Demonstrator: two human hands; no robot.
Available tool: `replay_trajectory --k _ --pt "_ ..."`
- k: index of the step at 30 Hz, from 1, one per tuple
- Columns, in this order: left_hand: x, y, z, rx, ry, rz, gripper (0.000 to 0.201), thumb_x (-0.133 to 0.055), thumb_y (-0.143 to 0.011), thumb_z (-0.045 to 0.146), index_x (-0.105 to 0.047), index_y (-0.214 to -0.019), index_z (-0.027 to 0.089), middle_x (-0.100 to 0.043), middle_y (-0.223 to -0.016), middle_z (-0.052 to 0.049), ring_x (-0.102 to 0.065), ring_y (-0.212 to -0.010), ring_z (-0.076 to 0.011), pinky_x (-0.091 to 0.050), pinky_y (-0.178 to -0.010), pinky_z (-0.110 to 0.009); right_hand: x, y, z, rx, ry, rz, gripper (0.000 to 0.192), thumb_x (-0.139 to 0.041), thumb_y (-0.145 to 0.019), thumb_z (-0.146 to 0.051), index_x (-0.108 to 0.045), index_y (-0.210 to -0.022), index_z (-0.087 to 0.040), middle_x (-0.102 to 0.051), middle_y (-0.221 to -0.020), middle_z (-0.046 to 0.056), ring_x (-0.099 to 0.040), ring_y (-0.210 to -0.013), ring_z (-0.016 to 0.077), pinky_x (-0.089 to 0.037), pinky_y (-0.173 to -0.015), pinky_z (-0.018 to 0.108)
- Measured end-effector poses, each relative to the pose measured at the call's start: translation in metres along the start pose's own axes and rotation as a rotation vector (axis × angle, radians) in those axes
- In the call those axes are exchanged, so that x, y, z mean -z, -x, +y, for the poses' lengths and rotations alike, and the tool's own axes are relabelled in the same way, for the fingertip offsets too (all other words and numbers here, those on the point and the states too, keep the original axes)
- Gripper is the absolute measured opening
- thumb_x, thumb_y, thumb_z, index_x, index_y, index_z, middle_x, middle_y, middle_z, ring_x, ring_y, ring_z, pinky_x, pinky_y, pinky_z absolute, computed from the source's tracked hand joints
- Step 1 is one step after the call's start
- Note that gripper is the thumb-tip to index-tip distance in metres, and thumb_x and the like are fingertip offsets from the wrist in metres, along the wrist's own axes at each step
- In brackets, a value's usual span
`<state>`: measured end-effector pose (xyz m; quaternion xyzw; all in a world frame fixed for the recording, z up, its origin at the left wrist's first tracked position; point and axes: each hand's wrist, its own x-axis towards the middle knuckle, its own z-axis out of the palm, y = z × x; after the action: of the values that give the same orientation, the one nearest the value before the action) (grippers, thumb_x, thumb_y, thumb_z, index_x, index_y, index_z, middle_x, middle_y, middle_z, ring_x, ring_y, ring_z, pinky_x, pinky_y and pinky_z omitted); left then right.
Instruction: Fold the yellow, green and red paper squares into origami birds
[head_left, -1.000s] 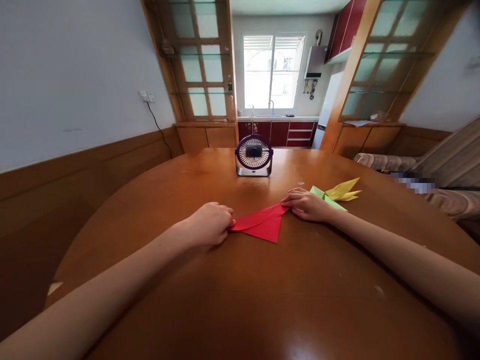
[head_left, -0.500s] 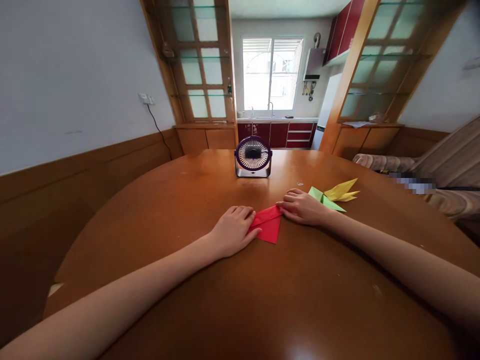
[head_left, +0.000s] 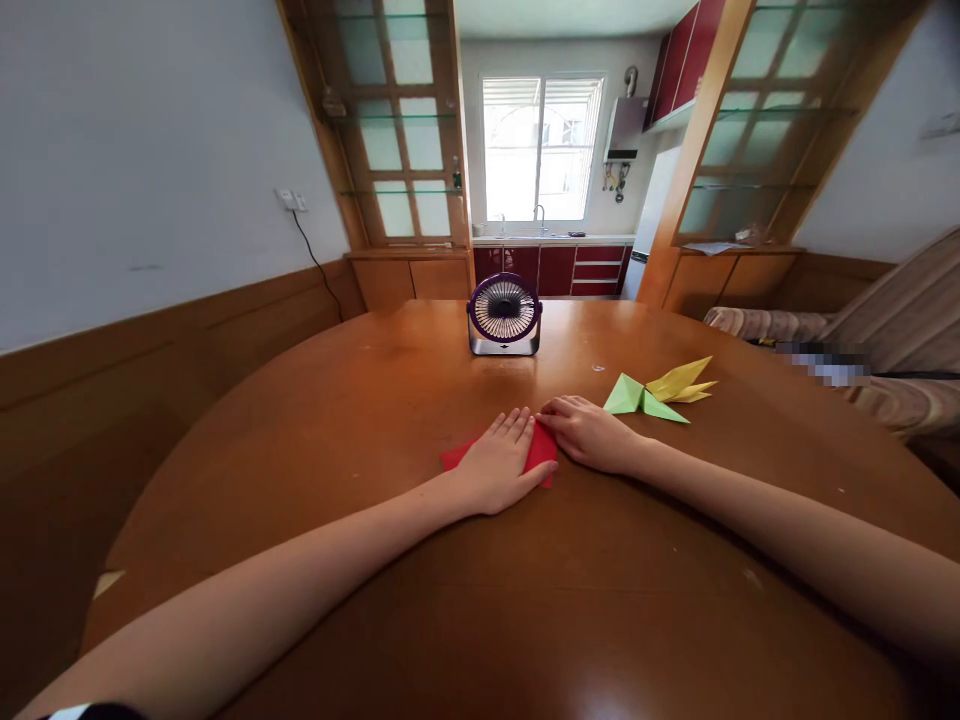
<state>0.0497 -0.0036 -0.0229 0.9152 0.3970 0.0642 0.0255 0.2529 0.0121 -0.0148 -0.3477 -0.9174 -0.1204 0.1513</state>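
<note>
A folded red paper (head_left: 541,450) lies flat on the round wooden table (head_left: 525,600), mostly covered by my hands. My left hand (head_left: 499,465) presses on it with flat, spread fingers. My right hand (head_left: 589,433) rests its fingertips on the paper's right tip, touching the left hand's fingers. Only small red edges show at the left and between the hands.
A green folded paper shape (head_left: 639,398) and a yellow one (head_left: 681,381) lie just right of my right hand. A small purple desk fan (head_left: 504,314) stands further back at the centre. A sofa (head_left: 862,350) is to the right, wood-panelled wall to the left.
My left hand slid right along the red paper, going from pinching its left tip to pressing flat on top. My right hand shifted left with the paper, uncovering the green shape.
</note>
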Motion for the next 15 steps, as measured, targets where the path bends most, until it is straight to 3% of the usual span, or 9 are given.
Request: replay_trajectory --k 5,10,15 --pt "0.002 0.002 -0.002 -0.013 0.017 -0.019 0.084 -0.022 -0.095 0.064 -0.021 -0.150 0.000 -0.011 -0.158 -0.018 -0.010 -0.147 -0.0273 -0.010 -0.121 -0.038 -0.002 0.002 0.002 -0.006 -0.062 -0.010 0.036 -0.042 -0.092 -0.015 -0.060 -0.124 -0.014 -0.059 -0.114 0.015 -0.057 -0.104 0.0262 -0.048 -0.094 0.045" --pt "0.011 0.015 -0.010 -0.035 0.037 -0.082 0.085 -0.021 -0.094 0.067 -0.019 -0.151 0.004 -0.008 -0.158 -0.017 -0.008 -0.148 -0.0260 -0.010 -0.121 -0.038 0.001 0.006 0.010 -0.059 -0.028 -0.032 0.034 -0.043 -0.089 -0.012 -0.063 -0.117 -0.011 -0.060 -0.109 0.016 -0.058 -0.101 0.0266 -0.047 -0.093 0.045" --pt "0.018 0.032 -0.021 -0.045 0.033 -0.065 0.088 -0.025 -0.091 0.070 -0.023 -0.151 0.006 -0.013 -0.157 -0.018 -0.015 -0.147 -0.0275 -0.016 -0.119 -0.040 0.001 0.015 0.026 -0.120 0.000 -0.019 0.033 -0.042 -0.089 -0.012 -0.065 -0.113 -0.013 -0.061 -0.108 0.015 -0.059 -0.099 0.0266 -0.046 -0.094 0.046"
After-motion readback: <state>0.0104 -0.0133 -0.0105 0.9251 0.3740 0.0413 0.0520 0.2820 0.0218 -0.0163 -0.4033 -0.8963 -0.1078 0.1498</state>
